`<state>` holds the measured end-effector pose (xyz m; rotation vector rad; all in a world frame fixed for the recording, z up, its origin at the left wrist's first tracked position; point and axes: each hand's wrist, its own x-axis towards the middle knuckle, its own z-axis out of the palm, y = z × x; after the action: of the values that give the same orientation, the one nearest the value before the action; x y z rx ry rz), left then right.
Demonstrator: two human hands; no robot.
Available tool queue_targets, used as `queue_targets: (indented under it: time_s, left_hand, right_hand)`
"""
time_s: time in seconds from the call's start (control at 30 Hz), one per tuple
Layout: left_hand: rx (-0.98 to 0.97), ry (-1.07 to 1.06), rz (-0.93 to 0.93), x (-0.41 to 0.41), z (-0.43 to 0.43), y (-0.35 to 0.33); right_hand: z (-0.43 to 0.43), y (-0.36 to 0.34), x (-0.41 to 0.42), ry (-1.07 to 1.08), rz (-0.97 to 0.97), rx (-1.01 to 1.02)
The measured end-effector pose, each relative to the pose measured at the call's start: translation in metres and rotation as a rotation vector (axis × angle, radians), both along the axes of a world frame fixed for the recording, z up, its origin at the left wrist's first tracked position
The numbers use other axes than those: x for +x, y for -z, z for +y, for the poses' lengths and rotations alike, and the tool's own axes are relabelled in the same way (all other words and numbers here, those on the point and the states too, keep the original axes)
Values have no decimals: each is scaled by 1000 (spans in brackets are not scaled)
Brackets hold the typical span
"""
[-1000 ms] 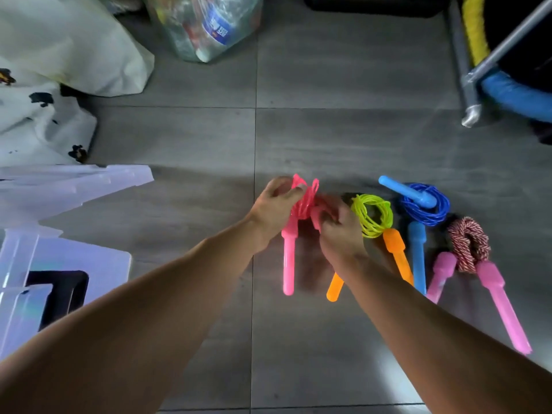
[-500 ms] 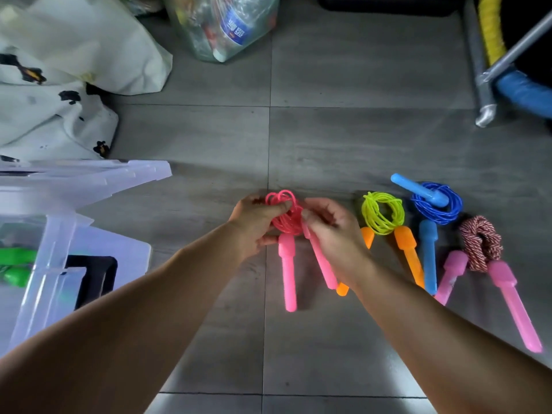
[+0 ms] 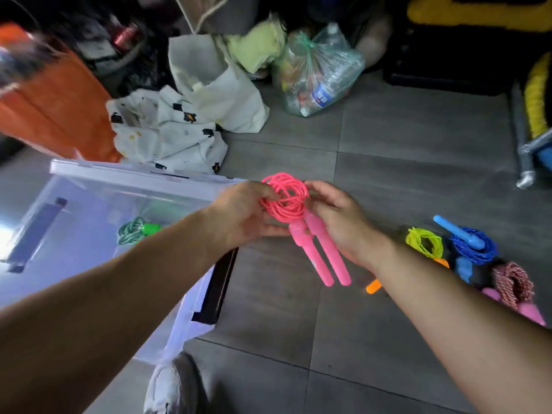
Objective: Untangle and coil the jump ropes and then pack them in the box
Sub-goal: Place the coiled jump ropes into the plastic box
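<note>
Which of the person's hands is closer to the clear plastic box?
Left. The left hand is by the box rim, holding the pink jump rope; the right hand holds it from the farther side.

pink jump rope (image 3: 286,201) looks all plastic, glossy on the coiled part with smooth handles (image 3: 321,255), and the box (image 3: 134,180) is see-through plastic. floor (image 3: 403,180) is matt grey tile, while the red-and-white rope (image 3: 512,282) looks like rough braided cord.

left hand (image 3: 239,215) and right hand (image 3: 343,227) grip, arms outstretched.
</note>
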<state>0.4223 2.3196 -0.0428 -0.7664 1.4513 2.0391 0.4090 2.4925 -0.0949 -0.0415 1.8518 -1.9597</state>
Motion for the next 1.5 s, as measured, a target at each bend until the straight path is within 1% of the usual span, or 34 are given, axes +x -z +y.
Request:
queue_targets:
  time_s: [0.1, 0.27, 0.43, 0.53, 0.6, 0.67, 0.77, 0.83, 0.9, 1.03, 1.2, 1.3, 1.4, 1.5]
  left_hand:
    - [31, 25, 46, 26, -40, -38]
    - [2, -34, 140, 63, -105, -70]
    - [-49, -170, 169, 85, -162, -75]
    - [-83, -286, 164, 92, -195, -68]
    - [-54, -356, 131, 98, -215, -62]
    - [-14, -424, 96, 102, -235, -56]
    - [13, -447, 65, 106, -267, -39]
    - [27, -441, 42, 108, -283, -27]
    - [61, -458, 23, 110, -294, -15]
    - [121, -513, -16, 109, -306, 11]
    - [148, -471, -22, 108, -308, 31]
    - [128, -477, -8, 108, -307, 39]
    - [116, -442, 56, 110, -304, 44]
    - [18, -379, 111, 115, -304, 52]
  right_hand:
    - [-34, -38, 12, -102, 1, -26]
    - [-103, -82, 29, -161, 15, -9]
    - [-181, -98, 33, -196, 33, 163]
    - [-227, -94, 30, -245, -33, 181]
    - [-254, -91, 29, -282, -40, 175]
    - [-276, -84, 26, -346, 49, 202]
    - [-302, -73, 26, -535, 211, 187]
    - [-316, -65, 25, -610, 244, 201]
    - [-329, -55, 26, -640, 257, 248]
    - [-346, -26, 22, -652, 331, 345]
    - [-353, 7, 18, -566, 363, 420]
    - [-356, 20, 24, -503, 311, 439]
    - [-359, 25, 25, -442, 294, 493]
    - [-363, 29, 27, -423, 250, 522]
